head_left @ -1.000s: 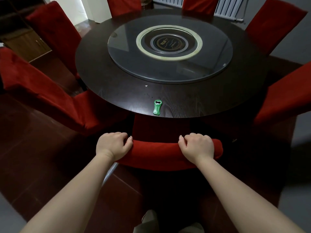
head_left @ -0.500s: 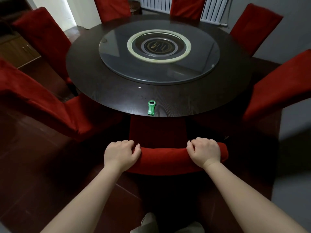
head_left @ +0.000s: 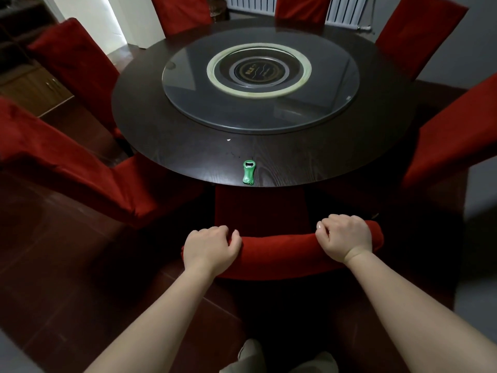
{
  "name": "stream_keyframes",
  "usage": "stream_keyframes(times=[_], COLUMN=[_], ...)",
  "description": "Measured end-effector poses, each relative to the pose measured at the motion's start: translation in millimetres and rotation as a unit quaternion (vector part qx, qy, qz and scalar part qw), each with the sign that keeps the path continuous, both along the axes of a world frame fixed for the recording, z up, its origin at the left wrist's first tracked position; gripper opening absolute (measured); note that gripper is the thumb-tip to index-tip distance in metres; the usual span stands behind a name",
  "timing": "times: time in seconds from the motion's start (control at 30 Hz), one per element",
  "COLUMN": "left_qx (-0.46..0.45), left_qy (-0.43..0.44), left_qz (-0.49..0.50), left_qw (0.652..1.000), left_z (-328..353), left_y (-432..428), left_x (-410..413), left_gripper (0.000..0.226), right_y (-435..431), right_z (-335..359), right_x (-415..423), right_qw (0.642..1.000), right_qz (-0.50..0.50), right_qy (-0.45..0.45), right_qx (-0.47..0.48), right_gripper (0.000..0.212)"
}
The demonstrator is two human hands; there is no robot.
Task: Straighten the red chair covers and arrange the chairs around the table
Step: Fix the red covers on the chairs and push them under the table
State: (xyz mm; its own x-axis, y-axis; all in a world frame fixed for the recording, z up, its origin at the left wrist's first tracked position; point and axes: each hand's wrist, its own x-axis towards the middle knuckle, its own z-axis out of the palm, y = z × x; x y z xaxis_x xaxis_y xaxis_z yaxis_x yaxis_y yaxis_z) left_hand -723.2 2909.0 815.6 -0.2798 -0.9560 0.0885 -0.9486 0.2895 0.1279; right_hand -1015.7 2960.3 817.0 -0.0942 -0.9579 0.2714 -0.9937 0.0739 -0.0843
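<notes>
Fingers (head_left: 227,234) on both sides are curled tight over the padded top of the near chair (head_left: 279,246). The left hand (head_left: 211,247) grips near its left end and the right hand (head_left: 345,238) near its right end, each holding the red cover (head_left: 279,265) against the rail. That grip is the same as a second ago, but the chair back now sits a touch further right, judged against the green bottle opener (head_left: 248,172) lying at the rim of the surface (head_left: 166,146). I'd say the person is nudging the chair sideways rather than pushing it in. Its seat (head_left: 258,208) shows between the rail and the rim, with the front already tucked under the dark round top. The cover looks smooth across the top rail; whether it hangs straight lower down I can't tell from here. Other red chairs ring the surface, and the one at the left (head_left: 80,168) stands angled with its seat corner close to this one. To my eye this chair is nearly placed, and squaring it to the rim is what remains before the next one.
</notes>
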Motion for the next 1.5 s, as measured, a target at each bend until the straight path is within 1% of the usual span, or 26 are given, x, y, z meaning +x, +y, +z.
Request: stream_keyframes(times=[0.2, 0.53, 0.7, 0.77, 0.87, 0.93, 1.07, 1.17, 1.27, 1.4, 1.5], left_qx=[-0.013, -0.045, -0.048, -0.036, -0.021, -0.015, 0.01, 0.054, 0.104, 0.075, 0.087], left_qy=[-0.008, 0.006, -0.006, -0.01, -0.02, -0.03, -0.048, -0.061, -0.079, -0.11, -0.139], left_qz=[-0.005, -0.039, -0.036, -0.024, -0.017, -0.018, -0.021, -0.009, -0.031, -0.087, -0.151], left_qw=[1.0, 0.998, 0.998, 0.999, 0.999, 0.999, 0.999, 0.997, 0.991, 0.987, 0.975], left_z=[2.3, -1.0, -1.9, -0.2, 0.2, 1.3, 4.5, 10.7, 27.5, 65.4, 92.0], left_y=[-22.4, -39.2, -40.7, -41.0, -39.6, -38.7, -39.1, -47.4, -63.6, -81.5, -88.2], left_x=[15.1, 35.0, 45.8, 46.8, 44.0, 43.1, 41.9, 37.2, 27.7, 1.0, -32.0], left_gripper=[0.05, 0.052, 0.054, 0.054, 0.053, 0.052, 0.05, 0.052, 0.05, 0.049, 0.047], right_y=[-19.5, -29.9, -25.9, -26.0, -23.1, -22.4, -20.7, -9.2, 5.5, 14.7, 23.8], right_z=[4.9, 11.1, 12.5, 15.4, 21.0, 26.2, 40.8, 47.2, 51.7, 72.5, 92.2], right_x=[15.1, 32.2, 41.7, 44.0, 42.4, 38.6, 30.1, 19.9, 10.2, -1.0, -8.1], right_qw=[0.999, 1.0, 0.997, 0.993, 0.989, 0.985, 0.966, 0.968, 0.971, 0.973, 0.976], right_qz=[-0.002, -0.006, -0.009, -0.016, -0.014, -0.005, 0.012, 0.032, 0.04, 0.034, 0.025], right_qy=[0.006, 0.005, 0.016, 0.027, 0.032, 0.014, -0.05, -0.048, -0.066, -0.083, -0.089], right_qx=[-0.04, 0.017, 0.077, 0.111, 0.143, 0.174, 0.252, 0.243, 0.228, 0.213, 0.195], right_gripper=[0.049, 0.053, 0.047, 0.045, 0.047, 0.049, 0.055, 0.058, 0.063, 0.075, 0.079])
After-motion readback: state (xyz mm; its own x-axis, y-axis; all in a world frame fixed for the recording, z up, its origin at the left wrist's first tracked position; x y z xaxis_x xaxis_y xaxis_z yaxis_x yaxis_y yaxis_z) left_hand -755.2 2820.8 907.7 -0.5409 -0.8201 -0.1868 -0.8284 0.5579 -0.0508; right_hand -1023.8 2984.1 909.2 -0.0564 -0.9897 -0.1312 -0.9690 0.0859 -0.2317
